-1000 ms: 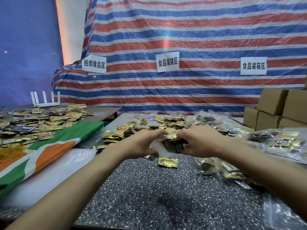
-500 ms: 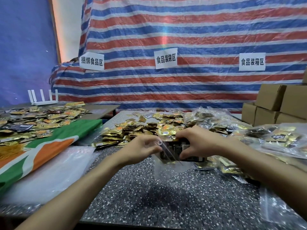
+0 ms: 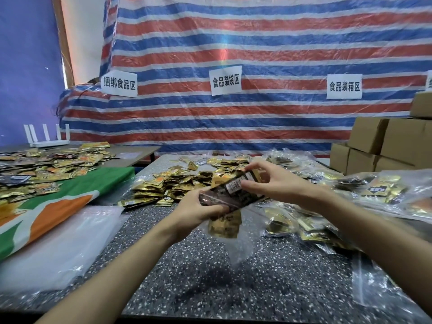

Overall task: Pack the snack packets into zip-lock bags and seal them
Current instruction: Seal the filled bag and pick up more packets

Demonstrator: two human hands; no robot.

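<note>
- Left hand [image 3: 198, 208]: fingers curled round the lower-left end of a stack of dark snack packets [image 3: 236, 195], held tilted above the table.
- Right hand [image 3: 277, 182]: fingers curled, pinching the stack's upper-right end.
- Clear zip-lock bag [image 3: 237, 246] hangs below the stack, between the hands; a gold packet [image 3: 225, 224] shows through its film. Cannot tell how far the stack sits in the bag mouth.
- Loose pile of gold packets [image 3: 177, 185] lies on the speckled table [image 3: 210, 291], beyond the hands.
- Filled bags [image 3: 308, 230] lie to the right; a stack of empty clear bags [image 3: 58, 242] to the left.
- Cardboard boxes [image 3: 374, 146] stand far right.
</note>
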